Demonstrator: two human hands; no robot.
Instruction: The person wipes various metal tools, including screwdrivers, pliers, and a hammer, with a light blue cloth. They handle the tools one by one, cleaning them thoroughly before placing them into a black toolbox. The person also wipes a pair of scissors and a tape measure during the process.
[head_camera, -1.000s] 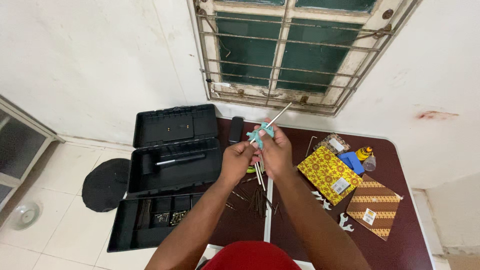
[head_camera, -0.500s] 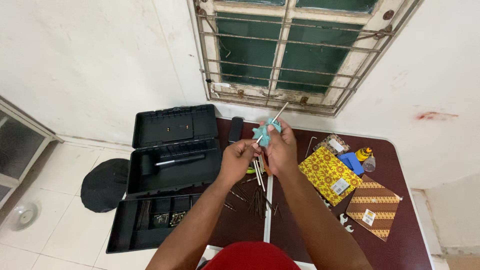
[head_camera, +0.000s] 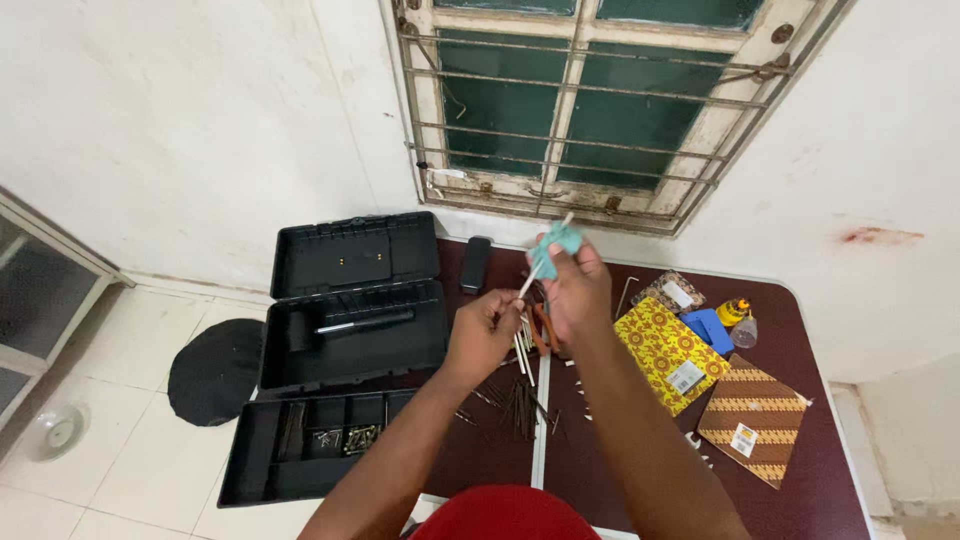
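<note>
My right hand (head_camera: 577, 291) is raised over the dark red table (head_camera: 800, 490) and grips a teal plastic holder (head_camera: 556, 242) with a thin metal rod through it. My left hand (head_camera: 484, 333) sits just below and to the left, pinching the lower end of that metal rod (head_camera: 528, 283). More long metal rods (head_camera: 523, 342) hang or lie under my hands. A scatter of dark nails and bits (head_camera: 514, 405) lies on the table beneath.
An open black toolbox (head_camera: 345, 310) with a hammer inside stands at the left, its tray (head_camera: 305, 440) in front. A yellow patterned box (head_camera: 671, 354), a brown patterned box (head_camera: 752, 417), a blue item (head_camera: 708, 327) and a small bottle (head_camera: 735, 312) lie right. A barred window (head_camera: 590, 100) is behind.
My right hand has lifted the teal holder higher and a little right. My left hand has followed, staying on the rod's lower end.
</note>
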